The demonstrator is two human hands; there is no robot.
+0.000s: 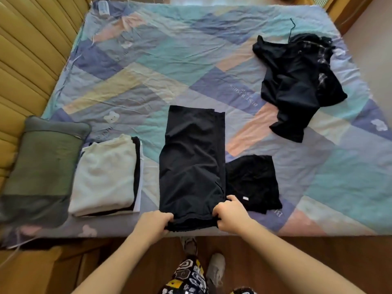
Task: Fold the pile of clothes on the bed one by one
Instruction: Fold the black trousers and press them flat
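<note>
A long black garment [191, 162] lies lengthwise on the bed [148, 60], folded into a narrow strip. My left hand [156, 222] grips its near left corner and my right hand [230, 215] grips its near right corner, both at the bed's front edge. Beside it on the right lies a smaller black piece [253, 183] with a white label. An unfolded heap of black clothes [297, 81] sits at the far right. To the left of the strip a folded stack [106, 175] rests, cream on top with black and white layers under it.
A green-grey pillow [40, 166] lies at the bed's left end against a yellow padded headboard [27, 49]. A thin black cord [291, 26] trails from the heap. Wooden floor and my shoes [215, 270] show below the bed edge.
</note>
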